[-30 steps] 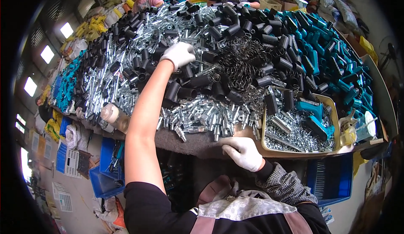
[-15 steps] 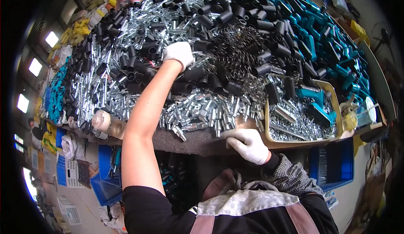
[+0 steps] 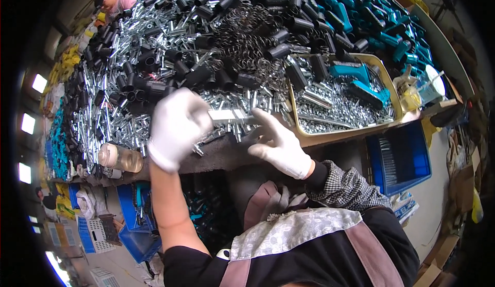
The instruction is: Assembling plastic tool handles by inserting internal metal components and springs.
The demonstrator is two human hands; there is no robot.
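Note:
My left hand [image 3: 180,127], in a white glove and slightly blurred, is closed round one end of a shiny silver metal rod [image 3: 227,115]. The rod points right, above the front of the parts pile. My right hand [image 3: 282,148], also gloved in white, has its thumb and fingers spread, with the fingertips close to the rod's free end. Whether they touch it I cannot tell. Small silver metal fittings [image 3: 237,132] lie beneath the rod at the table's front edge. Black tubes [image 3: 224,79] and a heap of dark coil springs [image 3: 242,34] lie behind.
A cream tray [image 3: 295,106] with small metal parts and teal handles stands at the right. Teal housings [image 3: 337,11] fill the back right. A clear bottle [image 3: 129,159] stands at the front left. Blue bins [image 3: 399,158] sit below the table. Another person [image 3: 121,3] is at the far left.
My left hand has come back from the pile toward me, now with the metal rod. My right hand has lifted and spread its fingers. The view has turned and shifted.

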